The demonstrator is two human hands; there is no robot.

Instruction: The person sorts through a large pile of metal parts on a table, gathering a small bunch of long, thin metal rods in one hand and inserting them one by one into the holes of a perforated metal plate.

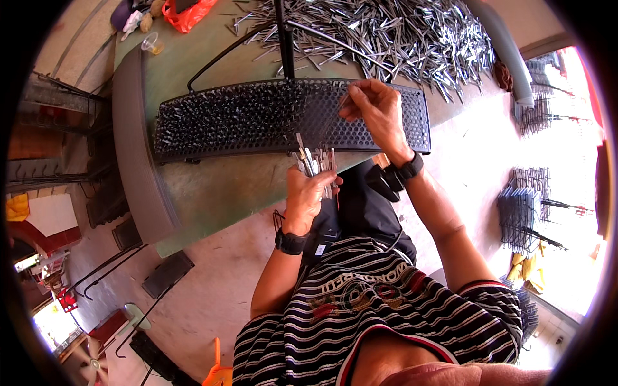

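A bundle of slim silvery metal pieces (313, 161) stands upright in my left hand (308, 196), whose fingers are wrapped round it just in front of a long black perforated rack (421, 122). Many similar pieces (219, 122) fill the rack's holes from its left end to around the middle, their ends sticking up. Toward the right end, the round holes show unfilled. My right hand (380, 116) is over that right part, thumb and fingers pinched together. Whatever sits in the pinch is too thin and blurred to make out.
Behind the rack, a large loose heap of metal pieces (393, 38) covers the far side of the green table (219, 199). A black metal frame (285, 45) rises from the rack. A plastic cup (152, 44) and red bag (187, 14) are at far left; wire racks (524, 209) stand right.
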